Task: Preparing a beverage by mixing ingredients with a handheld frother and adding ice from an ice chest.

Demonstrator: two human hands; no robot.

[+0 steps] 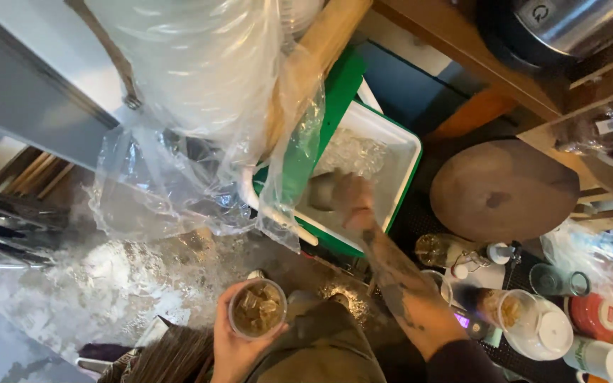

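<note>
Fingers [230, 333] of left hand [232, 347] wrapped round plastic cup [257, 308]; right hand [352, 202] gripped scoop [323, 193] in ice box [399, 170]; best kept level.

Clear cup [257, 308] of ice, upright, metal scoop [323, 193], seemingly, in cooler

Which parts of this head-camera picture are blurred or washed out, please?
In the head view, the right hand reaching into the green-and-white cooler is motion-smeared; the hanging clear plastic bag glares white; the wet counter shows blown-out highlights; the left hand holding the plastic cup is fairly sharp.
</note>
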